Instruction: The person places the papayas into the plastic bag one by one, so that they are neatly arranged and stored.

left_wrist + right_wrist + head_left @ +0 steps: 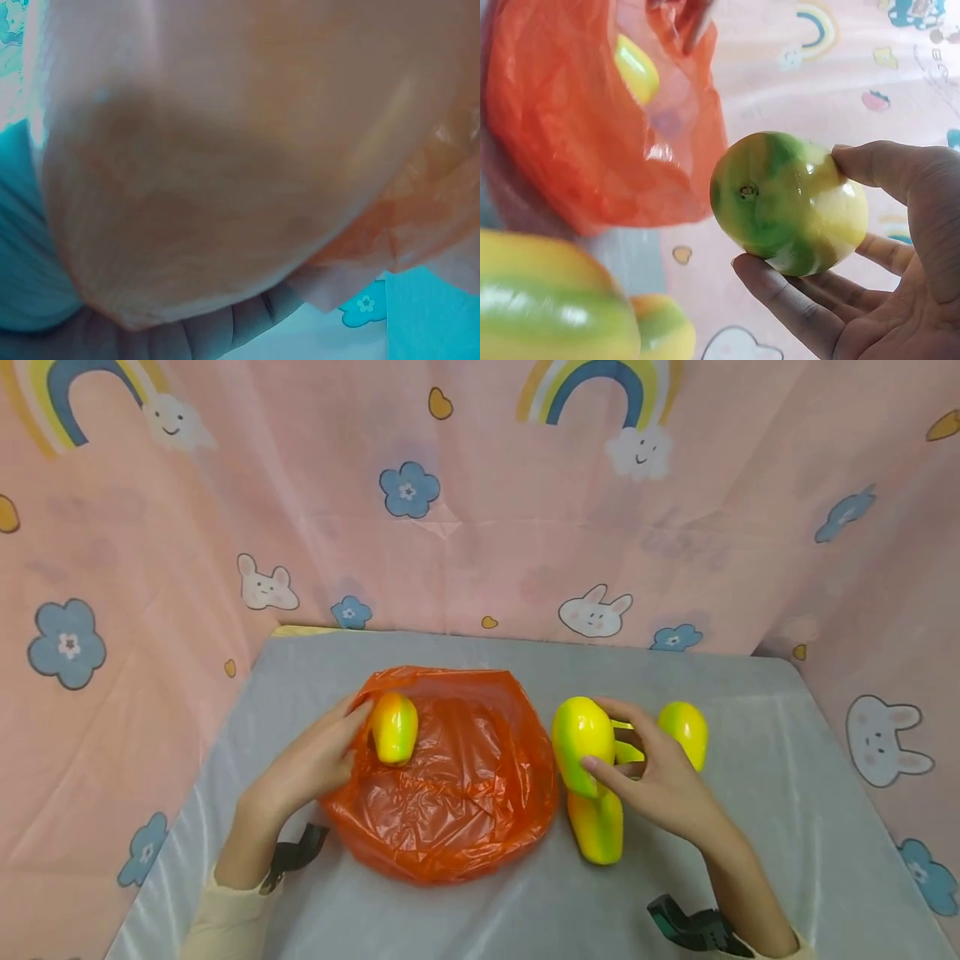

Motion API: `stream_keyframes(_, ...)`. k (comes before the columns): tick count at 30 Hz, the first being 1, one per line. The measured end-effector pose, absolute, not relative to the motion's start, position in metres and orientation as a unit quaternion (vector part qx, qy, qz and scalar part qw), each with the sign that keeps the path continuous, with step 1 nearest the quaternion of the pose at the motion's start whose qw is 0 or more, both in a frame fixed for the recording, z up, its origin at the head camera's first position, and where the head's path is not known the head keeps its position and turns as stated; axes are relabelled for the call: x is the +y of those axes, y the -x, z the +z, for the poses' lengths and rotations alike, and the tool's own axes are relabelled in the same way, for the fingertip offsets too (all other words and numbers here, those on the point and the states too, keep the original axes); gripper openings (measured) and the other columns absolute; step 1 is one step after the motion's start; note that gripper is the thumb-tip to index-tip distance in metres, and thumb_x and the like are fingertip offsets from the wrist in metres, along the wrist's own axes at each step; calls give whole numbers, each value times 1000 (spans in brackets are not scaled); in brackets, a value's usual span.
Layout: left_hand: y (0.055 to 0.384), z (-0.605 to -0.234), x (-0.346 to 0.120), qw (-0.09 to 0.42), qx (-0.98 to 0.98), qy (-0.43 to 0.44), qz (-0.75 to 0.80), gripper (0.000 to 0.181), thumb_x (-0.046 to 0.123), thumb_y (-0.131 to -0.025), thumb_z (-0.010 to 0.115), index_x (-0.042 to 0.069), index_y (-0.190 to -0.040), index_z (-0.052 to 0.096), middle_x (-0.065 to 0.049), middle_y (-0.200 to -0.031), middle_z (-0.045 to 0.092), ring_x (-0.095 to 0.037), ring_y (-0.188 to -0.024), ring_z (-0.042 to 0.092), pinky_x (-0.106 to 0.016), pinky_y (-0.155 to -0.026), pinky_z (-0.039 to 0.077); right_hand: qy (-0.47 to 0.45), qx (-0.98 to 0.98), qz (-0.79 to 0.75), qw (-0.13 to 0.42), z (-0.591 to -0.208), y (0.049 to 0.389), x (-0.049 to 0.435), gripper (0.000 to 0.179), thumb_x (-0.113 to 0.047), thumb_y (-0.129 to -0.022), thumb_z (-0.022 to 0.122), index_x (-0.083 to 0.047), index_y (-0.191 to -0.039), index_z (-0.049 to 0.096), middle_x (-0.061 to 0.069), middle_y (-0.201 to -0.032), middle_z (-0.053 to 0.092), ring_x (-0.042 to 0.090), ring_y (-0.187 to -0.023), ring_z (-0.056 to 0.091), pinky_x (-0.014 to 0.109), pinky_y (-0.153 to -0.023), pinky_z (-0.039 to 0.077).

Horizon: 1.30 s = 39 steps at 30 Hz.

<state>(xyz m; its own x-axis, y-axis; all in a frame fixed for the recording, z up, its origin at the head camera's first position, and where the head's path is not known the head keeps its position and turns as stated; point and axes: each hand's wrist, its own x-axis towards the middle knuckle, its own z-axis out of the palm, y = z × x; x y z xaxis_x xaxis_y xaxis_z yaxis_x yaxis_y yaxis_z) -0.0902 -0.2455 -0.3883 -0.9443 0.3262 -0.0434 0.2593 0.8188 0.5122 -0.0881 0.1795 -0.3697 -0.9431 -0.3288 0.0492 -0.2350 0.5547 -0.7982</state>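
My right hand (656,777) holds a glossy yellow-green mango (581,739) between thumb and fingers, just right of an open red plastic bag (450,852). The right wrist view shows the held mango's green end with a small dark stem mark (748,190). My left hand (311,764) grips the bag's left rim, its fingertips partly hidden by the film. Inside the bag, near that hand, rests another mango (395,728). Blurred, see-through bag film (225,187) fills most of the left wrist view.
Below the held mango lies another mango (597,835) on the grey tabletop (465,647). One more mango (684,733) sits right of my right hand, and a yellow one (627,742) shows partly behind its fingers. A pink patterned cloth (480,560) hangs behind and beside the table.
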Motion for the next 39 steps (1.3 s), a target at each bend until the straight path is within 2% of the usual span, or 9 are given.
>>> stream_keyframes(6,90,-390,-246,62,949,-157,266,75,-10,-94,63,-4,-163,34,-21,-173,31,-43,-154,41,-61,-120,43,186,870,-453,54,-369,98,161,68,-25,-96,79,-21,-156,47,8,-153,56,37,-125,68,22,-81,64)
stream_keyframes(14,89,-386,-247,68,956,-149,243,74,-11,-92,61,-7,-161,35,-24,-172,31,-45,-154,41,-62,-120,43,208,853,-470,94,-368,108,131,69,-27,-95,80,-22,-156,46,7,-156,53,41,-134,64,29,-83,67)
stream_keyframes(21,88,-386,-245,75,954,-145,252,76,-10,-93,63,-5,-162,33,-23,-172,31,-45,-152,44,-62,-118,45,234,859,-444,105,-365,118,103,72,-32,-94,81,-22,-156,47,5,-155,55,37,-133,65,39,-88,67)
stream_keyframes(26,89,-386,-245,68,954,-144,255,76,-10,-92,62,-5,-162,33,-23,-172,31,-45,-151,46,-62,-118,46,246,864,-425,111,-362,129,89,74,-34,-95,80,-17,-157,44,8,-157,54,37,-136,64,44,-91,66)
stream_keyframes(34,91,-385,-243,68,954,-151,251,76,-10,-92,62,-5,-163,33,-22,-172,32,-43,-151,46,-60,-119,45,267,865,-407,120,-363,141,71,73,-29,-95,79,-13,-156,44,9,-155,55,38,-136,63,56,-106,59)
stream_keyframes(39,89,-387,-244,67,953,-152,253,75,-10,-93,61,-3,-163,34,-22,-170,36,-43,-150,47,-61,-120,44,280,870,-381,141,-366,147,59,69,-30,-95,79,-11,-153,46,9,-149,59,35,-134,63,55,-107,59)
